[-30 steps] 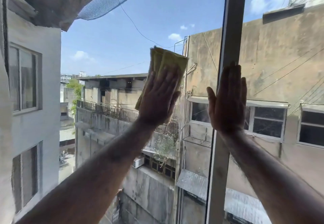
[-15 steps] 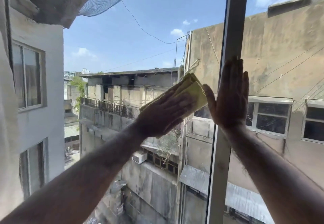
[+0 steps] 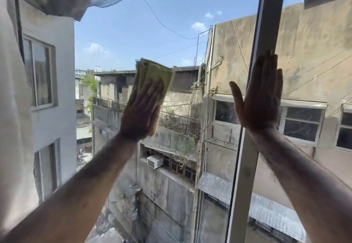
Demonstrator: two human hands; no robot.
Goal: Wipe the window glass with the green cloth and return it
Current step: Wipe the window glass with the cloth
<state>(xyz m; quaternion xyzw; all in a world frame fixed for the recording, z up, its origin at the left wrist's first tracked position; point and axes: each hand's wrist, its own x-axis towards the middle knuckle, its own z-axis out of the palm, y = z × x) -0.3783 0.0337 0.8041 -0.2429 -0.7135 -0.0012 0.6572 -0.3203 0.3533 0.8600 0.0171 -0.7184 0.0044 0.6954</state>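
The folded green cloth (image 3: 154, 73) lies flat against the window glass (image 3: 171, 24), left of the middle. My left hand (image 3: 142, 109) presses it to the pane with straight fingers; the cloth's upper part sticks out above my fingertips. My right hand (image 3: 261, 94) rests flat and open against the grey vertical window frame (image 3: 266, 14), holding nothing.
A pale curtain (image 3: 11, 109) hangs along the left edge. Through the glass I see concrete buildings, a railed balcony, wires and blue sky. A second pane lies to the right of the frame.
My left hand swept the cloth down and right toward the frame, then back left, now pointing upward again. My right hand stayed flat on the frame.
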